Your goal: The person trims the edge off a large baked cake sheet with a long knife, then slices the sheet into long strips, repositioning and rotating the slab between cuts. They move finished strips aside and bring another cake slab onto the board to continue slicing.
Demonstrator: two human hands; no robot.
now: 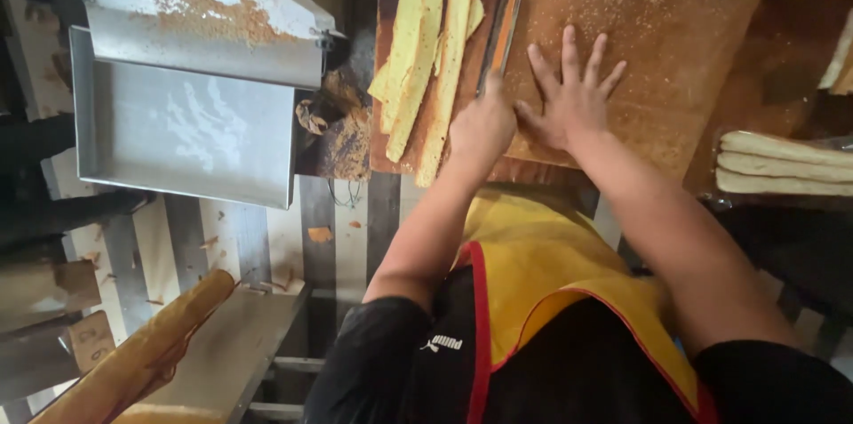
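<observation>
Head view, looking straight down over the person's chest and yellow apron (542, 255) onto a brown, crumb-dusted cutting board (657, 42) on the table. The left hand (482, 126) is closed in a fist around the handle of a long knife (505, 15); the blade runs straight away from the person, its long axis nearly parallel to the forearm, and its far end passes out of the top of the frame. The right hand (573, 91) lies flat on the board with fingers spread, holding nothing, just beside the left hand and on the right side of the blade. Thumb and fist sit close together, though whether they touch cannot be told.

The cut bread strips (426, 51), pale yellow with a browned crust edge, lie just left of the blade, their long axes running the same way as the knife. The left hand is therefore the nearer to them; the near end of one strip reaches almost to its wrist. The blade stands between the strips and the flat right hand.

Farther left of the left hand, well apart, sits an empty metal tray (178, 131) under a tilted metal lid. Far right of the right hand lie stacked pale loaves (782, 162).
</observation>
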